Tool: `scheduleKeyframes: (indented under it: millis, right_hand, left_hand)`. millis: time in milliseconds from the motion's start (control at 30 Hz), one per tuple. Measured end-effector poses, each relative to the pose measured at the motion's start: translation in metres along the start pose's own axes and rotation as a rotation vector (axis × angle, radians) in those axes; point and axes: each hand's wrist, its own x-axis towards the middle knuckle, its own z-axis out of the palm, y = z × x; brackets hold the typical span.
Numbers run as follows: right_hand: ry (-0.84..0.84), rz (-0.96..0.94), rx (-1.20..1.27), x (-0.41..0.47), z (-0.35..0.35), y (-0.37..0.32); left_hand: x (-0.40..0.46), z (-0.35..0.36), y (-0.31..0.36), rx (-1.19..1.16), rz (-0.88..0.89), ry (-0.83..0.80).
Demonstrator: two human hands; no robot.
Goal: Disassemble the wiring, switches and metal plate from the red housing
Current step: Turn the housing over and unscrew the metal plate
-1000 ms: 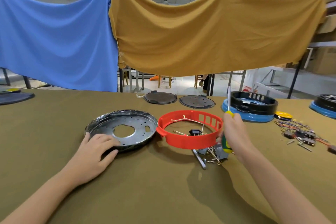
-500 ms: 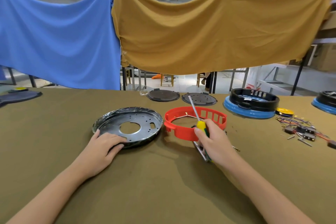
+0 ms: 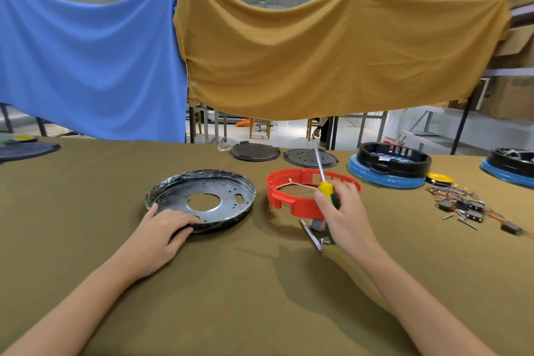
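While left hand point(image 3: 161, 230) rests on metal plate point(image 3: 202, 199), right hand point(image 3: 344, 211) grips screwdriver point(image 3: 325, 185).

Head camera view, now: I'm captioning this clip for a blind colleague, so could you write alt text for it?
A person's right hand grips a yellow-and-green screwdriver, shaft pointing up, in front of a red housing on an olive-covered table. The left hand rests on the near rim of a round metal plate beside the housing. Loose wiring and switches lie to the right.

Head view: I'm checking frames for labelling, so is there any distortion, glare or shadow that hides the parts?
Head view: wide-angle bending curves the table edge; glare on the metal plate rim; the right hand casts a soft shadow and covers part of the red housing.
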Motion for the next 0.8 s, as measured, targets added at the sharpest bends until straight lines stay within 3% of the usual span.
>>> scheduleKeyframes:
  millis: [67, 167, 300, 433, 500, 633, 733, 800]
  right_hand:
    - [-0.142, 0.022, 0.024, -0.010, 0.007, -0.010]
    - [-0.298, 0.001, -0.197, -0.027, 0.025, -0.020]
    - [-0.405, 0.070, -0.499, -0.028, 0.044, -0.029]
    - [-0.467, 0.153, -0.618, -0.017, 0.052, -0.028]
    - [-0.463, 0.154, -0.629, -0.014, 0.051, -0.025]
    - [-0.355, 0.202, -0.368, -0.008, 0.031, -0.016]
    - [-0.249, -0.005, -0.264, -0.014, 0.010, -0.005]
    - [-0.177, -0.204, -0.320, -0.025, -0.002, 0.005]
  left_hand:
    - [0.000, -0.001, 0.001, -0.014, -0.002, 0.009]
    - [0.000, -0.002, 0.003, -0.027, -0.009, 0.020]
    - [-0.001, -0.002, 0.003, -0.055, -0.019, 0.032]
    - [-0.002, -0.003, 0.005, -0.068, -0.019, 0.040]
    - [-0.003, -0.005, 0.006, -0.075, -0.024, 0.045]
    - [-0.003, -0.006, 0.008, -0.055, -0.014, 0.067]
    - [-0.004, -0.010, 0.010, 0.000, -0.034, 0.029]
    - [-0.005, -0.011, 0.011, 0.019, -0.052, 0.023]
